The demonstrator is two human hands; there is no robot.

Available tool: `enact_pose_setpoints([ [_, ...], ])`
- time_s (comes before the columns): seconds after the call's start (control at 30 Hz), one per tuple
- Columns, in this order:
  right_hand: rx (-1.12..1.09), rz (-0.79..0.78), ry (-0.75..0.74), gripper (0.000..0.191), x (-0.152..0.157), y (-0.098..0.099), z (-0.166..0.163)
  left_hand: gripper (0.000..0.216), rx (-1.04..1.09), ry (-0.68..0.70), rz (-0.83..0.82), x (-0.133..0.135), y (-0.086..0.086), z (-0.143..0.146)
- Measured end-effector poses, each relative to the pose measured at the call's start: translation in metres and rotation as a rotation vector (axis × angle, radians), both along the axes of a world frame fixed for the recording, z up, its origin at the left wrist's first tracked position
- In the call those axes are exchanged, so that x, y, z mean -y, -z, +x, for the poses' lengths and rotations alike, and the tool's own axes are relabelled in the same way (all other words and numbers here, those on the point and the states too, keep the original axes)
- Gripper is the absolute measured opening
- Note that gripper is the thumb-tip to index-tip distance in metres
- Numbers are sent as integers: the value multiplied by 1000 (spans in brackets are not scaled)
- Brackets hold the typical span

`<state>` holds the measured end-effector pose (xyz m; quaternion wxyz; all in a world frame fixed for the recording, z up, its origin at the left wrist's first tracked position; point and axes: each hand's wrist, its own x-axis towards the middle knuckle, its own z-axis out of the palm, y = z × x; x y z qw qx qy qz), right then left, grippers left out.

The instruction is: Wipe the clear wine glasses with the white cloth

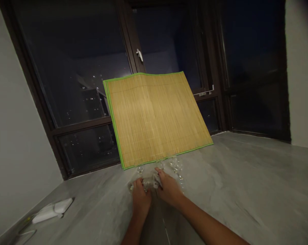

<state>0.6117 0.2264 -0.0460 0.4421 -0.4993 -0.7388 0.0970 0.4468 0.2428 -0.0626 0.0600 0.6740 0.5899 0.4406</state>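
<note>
Low in the middle of the view, both my hands are on a clear drinking glass (148,183) held on its side just above the grey surface. My left hand (141,197) has its fingers wrapped round the glass near its left end. A crumpled pale cloth (156,180) is in my right hand (168,187), pressed at the right end of the glass. Motion blur hides the glass's exact shape. Close behind stand several clear stemmed glasses, among them one at the left (140,168) and one at the right (178,166).
A folded bamboo mat (156,115) with green edging leans on the dark window behind the glasses. The grey marbled surface (233,183) stretches out on both sides. At the far left lies a white device (53,210) with a cord. A white window handle (139,55) sits above the mat.
</note>
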Motion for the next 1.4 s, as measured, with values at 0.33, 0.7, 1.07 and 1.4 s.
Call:
enact_pose_setpoints([
  [0.33, -426, -48, -248, 73, 0, 9, -14, 43, -174, -72, 31, 2, -2, 0],
  [0.7, -407, 159, -131, 74, -13, 15, -11, 42, -150, -24, 95, 5, -7, 1],
  [1.07, -450, 42, -166, 59, -18, 18, -9, 41, -19, 116, 105, 5, -2, 6],
  [1.4, -660, -72, -368, 50, -18, 12, -10, 44, 56, 149, 85, 2, 2, 4],
])
